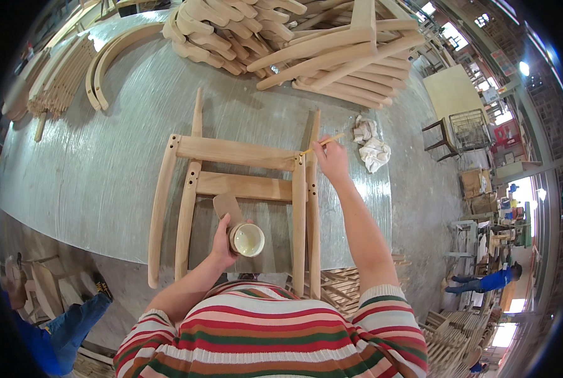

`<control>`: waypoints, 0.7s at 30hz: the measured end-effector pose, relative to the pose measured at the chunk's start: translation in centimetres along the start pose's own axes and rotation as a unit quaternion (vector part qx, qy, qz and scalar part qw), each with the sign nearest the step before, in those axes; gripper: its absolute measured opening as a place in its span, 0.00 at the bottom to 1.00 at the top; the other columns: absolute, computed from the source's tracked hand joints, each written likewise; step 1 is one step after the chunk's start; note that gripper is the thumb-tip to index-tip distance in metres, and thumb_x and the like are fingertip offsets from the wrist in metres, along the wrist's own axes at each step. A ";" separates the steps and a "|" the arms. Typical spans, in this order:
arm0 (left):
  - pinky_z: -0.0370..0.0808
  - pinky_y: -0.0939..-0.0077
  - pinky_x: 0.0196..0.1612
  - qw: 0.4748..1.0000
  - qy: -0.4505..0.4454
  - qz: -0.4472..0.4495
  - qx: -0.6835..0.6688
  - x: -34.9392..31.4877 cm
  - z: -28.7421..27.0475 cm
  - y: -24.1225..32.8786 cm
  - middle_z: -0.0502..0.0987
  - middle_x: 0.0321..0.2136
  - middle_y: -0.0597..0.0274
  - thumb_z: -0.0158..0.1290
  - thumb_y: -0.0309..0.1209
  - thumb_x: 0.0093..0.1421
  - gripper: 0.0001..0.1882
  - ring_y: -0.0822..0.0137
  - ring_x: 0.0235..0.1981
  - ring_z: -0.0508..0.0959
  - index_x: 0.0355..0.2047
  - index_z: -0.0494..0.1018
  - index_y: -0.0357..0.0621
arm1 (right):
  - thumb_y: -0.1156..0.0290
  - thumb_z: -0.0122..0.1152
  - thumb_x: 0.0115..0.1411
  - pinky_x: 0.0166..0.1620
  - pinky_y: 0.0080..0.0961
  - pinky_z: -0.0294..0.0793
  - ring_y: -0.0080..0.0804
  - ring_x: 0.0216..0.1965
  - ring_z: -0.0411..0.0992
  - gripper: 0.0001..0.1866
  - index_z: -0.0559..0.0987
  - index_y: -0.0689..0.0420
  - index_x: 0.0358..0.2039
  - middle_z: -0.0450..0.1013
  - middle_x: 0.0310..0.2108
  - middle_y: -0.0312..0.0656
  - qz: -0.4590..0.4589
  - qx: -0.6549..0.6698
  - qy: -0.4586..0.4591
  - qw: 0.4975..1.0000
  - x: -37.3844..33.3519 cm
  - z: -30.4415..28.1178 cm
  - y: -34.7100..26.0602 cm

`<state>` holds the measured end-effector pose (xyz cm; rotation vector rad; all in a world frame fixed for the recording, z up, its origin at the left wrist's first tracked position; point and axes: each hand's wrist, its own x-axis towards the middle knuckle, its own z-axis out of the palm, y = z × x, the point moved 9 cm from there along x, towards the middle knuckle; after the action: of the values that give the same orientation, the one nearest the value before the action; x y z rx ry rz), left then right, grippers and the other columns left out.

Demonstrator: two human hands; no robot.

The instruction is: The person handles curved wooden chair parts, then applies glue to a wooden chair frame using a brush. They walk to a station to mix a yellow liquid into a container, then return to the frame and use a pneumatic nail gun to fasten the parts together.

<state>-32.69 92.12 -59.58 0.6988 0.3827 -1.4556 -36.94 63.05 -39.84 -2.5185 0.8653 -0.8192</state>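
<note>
A wooden chair frame (237, 151) with dark round holes at its joints lies on the table before me. My left hand (223, 241), closed, holds a small round tub (247, 240) of pale, milky liquid over the frame's near part. A flat brown wooden piece (227, 208) sticks out beyond the tub; whether my fingers grip it too I cannot tell. Pinched in my right hand (332, 157) is a thin yellow stick (332, 138). Its lower end touches or nearly touches the holes at the right end of the far crossbar, where a whitish smear shows.
Curved wooden parts (212, 31) and long wooden legs (351, 57) are heaped at the table's far side. Slim wooden strips (61, 75) lie at far left. Crumpled white cloths (374, 151) rest right of my right hand. A person in blue (61, 334) is at lower left.
</note>
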 end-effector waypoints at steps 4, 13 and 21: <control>0.72 0.63 0.48 1.000 -0.004 0.002 -0.006 -0.2 -0.1 -0.1 0.74 0.42 0.56 0.39 0.57 0.59 0.33 0.59 0.44 0.75 0.47 0.67 0.37 | 0.63 0.56 0.56 0.38 0.35 0.64 0.39 0.24 0.70 0.09 0.73 0.55 0.26 0.70 0.19 0.38 0.017 0.002 -0.036 0.999 0.8 0.2 -0.1; 0.72 0.66 0.48 0.999 -0.019 -0.008 0.029 -0.8 0.5 -0.1 0.75 0.41 0.57 0.37 0.57 0.60 0.34 0.61 0.43 0.75 0.47 0.67 0.36 | 0.65 0.57 0.55 0.38 0.34 0.64 0.37 0.23 0.70 0.07 0.73 0.53 0.26 0.71 0.18 0.35 0.005 -0.002 -0.008 1.000 -0.1 -2.3 -0.5; 0.72 0.65 0.48 0.999 -0.003 0.000 0.036 -0.5 0.9 -0.5 0.74 0.42 0.55 0.38 0.57 0.59 0.34 0.60 0.44 0.75 0.47 0.66 0.36 | 0.64 0.57 0.55 0.37 0.35 0.64 0.37 0.22 0.70 0.07 0.73 0.52 0.26 0.70 0.16 0.36 -0.056 -0.034 0.003 0.998 -1.7 -1.6 -1.6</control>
<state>-33.42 91.97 -58.68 0.7528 0.3275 -1.4769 -38.32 65.17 -38.55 -2.6446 0.7721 -0.8446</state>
